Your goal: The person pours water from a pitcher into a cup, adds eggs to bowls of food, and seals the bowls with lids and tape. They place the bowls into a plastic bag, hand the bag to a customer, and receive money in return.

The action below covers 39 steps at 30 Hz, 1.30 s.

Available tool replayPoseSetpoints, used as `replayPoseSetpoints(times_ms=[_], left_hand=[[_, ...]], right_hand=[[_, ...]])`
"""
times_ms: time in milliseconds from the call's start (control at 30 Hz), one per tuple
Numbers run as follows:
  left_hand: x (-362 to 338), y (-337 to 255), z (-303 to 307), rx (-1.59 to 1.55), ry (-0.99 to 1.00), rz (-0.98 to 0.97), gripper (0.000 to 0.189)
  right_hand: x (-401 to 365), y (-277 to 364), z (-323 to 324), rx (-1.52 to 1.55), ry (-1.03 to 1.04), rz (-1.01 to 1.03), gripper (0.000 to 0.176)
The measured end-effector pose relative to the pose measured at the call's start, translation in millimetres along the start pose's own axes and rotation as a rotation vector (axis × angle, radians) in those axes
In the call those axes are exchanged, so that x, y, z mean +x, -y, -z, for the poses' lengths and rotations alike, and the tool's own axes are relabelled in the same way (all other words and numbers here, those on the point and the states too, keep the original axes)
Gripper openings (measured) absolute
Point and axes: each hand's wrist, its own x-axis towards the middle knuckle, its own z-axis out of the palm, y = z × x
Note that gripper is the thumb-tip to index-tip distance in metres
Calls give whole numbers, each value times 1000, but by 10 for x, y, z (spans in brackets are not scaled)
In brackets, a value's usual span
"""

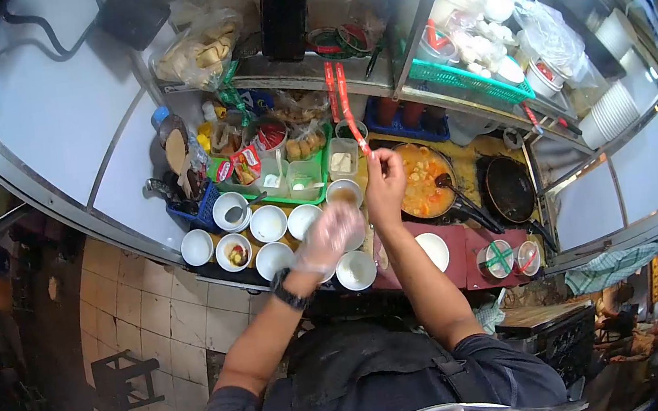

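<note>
My right hand (pixel 385 184) grips a pair of long red chopsticks (pixel 344 106) that point up and away over the small clear containers (pixel 343 155) in the green tray (pixel 280 199). My left hand (pixel 331 234), in a clear plastic glove with a black watch on the wrist, hovers over the white bowls (pixel 270 223) on the counter; whether it holds anything is hidden. A white bowl (pixel 356 270) sits just below it. To the right of my right hand stands a wok of orange curry (pixel 422 180) with a ladle in it.
A dark empty pan (pixel 510 189) sits right of the wok. Two lidded cups (pixel 499 257) stand at the counter's right end. Sauce packets, bottles and a blue basket (pixel 200 212) crowd the left. A teal basket (pixel 469 80) of white items sits on the shelf above.
</note>
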Motion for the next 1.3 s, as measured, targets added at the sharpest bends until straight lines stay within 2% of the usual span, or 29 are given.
replayPoseSetpoints(times_ms=[67,133,233,267,333,367,467,567,667,700,733,767,800,867,933,1000,1033,1067,1133,1233,1267,1300], left_hand=[[505,-234,-19,-26,-206,-160,23],[928,-365,-114,-295,-288,-229,28],[1129,-401,-46,-337,-192,-172,30],[1128,-437,-20,-333,-186,-184,30],[1019,-430,-10,-274,-224,-94,27],[938,-494,-63,-273,-259,-109,25],[793,-701,-168,-308,-255,-134,25],[751,-728,-128,-316,-251,-111,25],[636,-866,-153,-343,-268,-42,25],[624,-849,-139,-331,-228,-71,26],[612,-819,-140,-320,-189,-95,26],[588,-809,-171,-295,-176,-79,27],[577,-836,-231,-294,-182,-54,27],[577,-723,-272,-315,-133,-41,28],[620,-728,-381,-314,-148,9,28],[643,-692,-477,-434,-94,1,31],[618,-638,-501,-586,48,-94,38],[650,-615,-506,-706,22,160,55],[658,-496,-573,-1056,295,224,72],[663,-309,-916,-1231,566,218,90],[634,-316,-1054,-1190,546,325,97],[619,-300,-1212,-1194,586,345,99]], right_hand=[[-162,131,17,33,20,-34,17],[-230,254,-11,146,97,-101,19],[-125,157,144,-25,333,-237,22],[-34,127,201,-70,421,-308,25],[300,87,187,39,313,-223,31],[459,174,100,200,320,-241,32],[711,889,-169,347,511,-450,27],[932,942,-340,347,532,-412,23],[1172,1168,-350,502,606,-506,16],[1275,1157,-402,593,595,-487,15],[1445,1110,-407,647,700,-512,15],[1473,1266,-472,616,590,-427,14],[1517,1398,-437,590,595,-438,16],[1814,1344,-402,587,732,-376,20],[1775,1764,-146,719,773,-496,23],[1802,1782,228,774,1147,-594,32],[1616,1839,470,706,1141,-517,39],[1534,1777,739,657,1148,-576,35],[1384,1710,1327,601,1278,-699,39],[1127,1561,2161,509,1216,-887,43],[1073,1506,2422,508,1191,-965,42],[1048,1467,2669,497,1205,-1014,41]])
